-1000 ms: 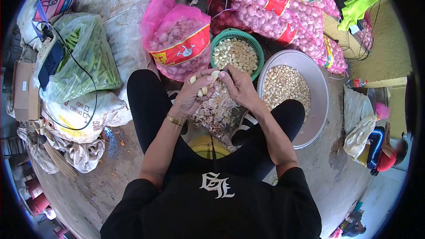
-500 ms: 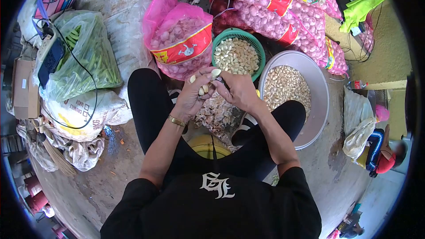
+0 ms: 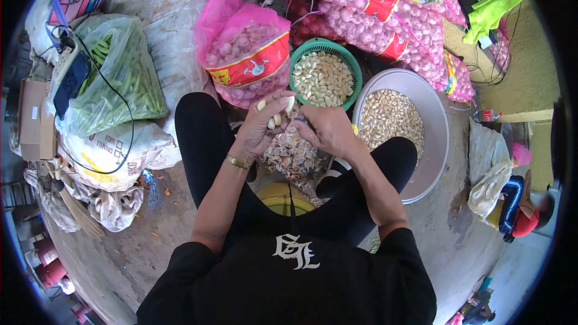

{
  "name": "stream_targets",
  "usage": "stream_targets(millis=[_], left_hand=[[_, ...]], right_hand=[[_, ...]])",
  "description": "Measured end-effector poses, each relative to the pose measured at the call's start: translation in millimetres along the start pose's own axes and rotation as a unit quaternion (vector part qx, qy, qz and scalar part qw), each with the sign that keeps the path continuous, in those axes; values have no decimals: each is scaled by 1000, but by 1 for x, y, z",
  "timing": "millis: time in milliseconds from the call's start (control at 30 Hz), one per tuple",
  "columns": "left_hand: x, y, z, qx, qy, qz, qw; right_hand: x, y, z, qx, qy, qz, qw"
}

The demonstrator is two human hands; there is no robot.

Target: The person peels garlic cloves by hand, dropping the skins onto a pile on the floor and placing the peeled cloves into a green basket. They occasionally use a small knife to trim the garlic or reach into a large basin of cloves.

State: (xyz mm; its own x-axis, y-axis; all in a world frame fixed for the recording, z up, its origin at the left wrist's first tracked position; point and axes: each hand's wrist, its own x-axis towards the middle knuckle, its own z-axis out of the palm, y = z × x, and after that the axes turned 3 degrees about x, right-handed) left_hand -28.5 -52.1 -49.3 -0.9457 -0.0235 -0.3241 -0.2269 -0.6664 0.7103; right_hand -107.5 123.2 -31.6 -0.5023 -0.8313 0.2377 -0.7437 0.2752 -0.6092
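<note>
My left hand (image 3: 263, 126) is closed around several peeled garlic cloves (image 3: 274, 121), with one pale clove (image 3: 290, 104) pinched at the fingertips. Close on its right, my right hand (image 3: 328, 129) is curled around what looks like a small knife (image 3: 299, 119), mostly hidden by the fingers. Beneath both hands lies a heap of papery garlic skins (image 3: 295, 156). Just beyond, a green basket (image 3: 359, 78) holds peeled cloves. To the right, a large pale tub (image 3: 435, 138) contains many cloves with brownish skins.
A pink mesh bag of garlic (image 3: 241, 54) stands ahead, and more garlic sacks (image 3: 415, 30) are piled at the back right. On the left, a plastic bag of green vegetables (image 3: 129, 78) rests on a white sack (image 3: 114, 156). A yellow-green container (image 3: 280, 197) sits between my legs.
My hands have moved slightly apart, with the right shifting away from the clove at the left fingertips. That clove now stands more upright. The containers and bags have stayed put.
</note>
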Motion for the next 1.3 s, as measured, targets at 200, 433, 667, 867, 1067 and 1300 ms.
stream_targets(millis=[200, 433, 667, 867, 1067, 1300], left_hand=[[9, 0, -16, -63, 43, 52, 996], [6, -2, -14, -80, -1, 64, 995], [7, -15, -5, -90, 3, 68, 994], [13, -27, 1, -42, 23, 125, 991], [17, -35, 3, -27, 29, 144, 989], [23, -41, 2, 7, 55, 162, 985]], right_hand=[[-11, -9, -1, -13, -58, -44, 997], [-3, -10, 1, 216, 80, 53, 972], [6, -15, 23, 394, 122, 199, 889], [10, -21, 16, 498, 144, 236, 822], [9, -12, 21, 511, 141, 239, 814], [11, -2, 27, 480, 153, 259, 824]])
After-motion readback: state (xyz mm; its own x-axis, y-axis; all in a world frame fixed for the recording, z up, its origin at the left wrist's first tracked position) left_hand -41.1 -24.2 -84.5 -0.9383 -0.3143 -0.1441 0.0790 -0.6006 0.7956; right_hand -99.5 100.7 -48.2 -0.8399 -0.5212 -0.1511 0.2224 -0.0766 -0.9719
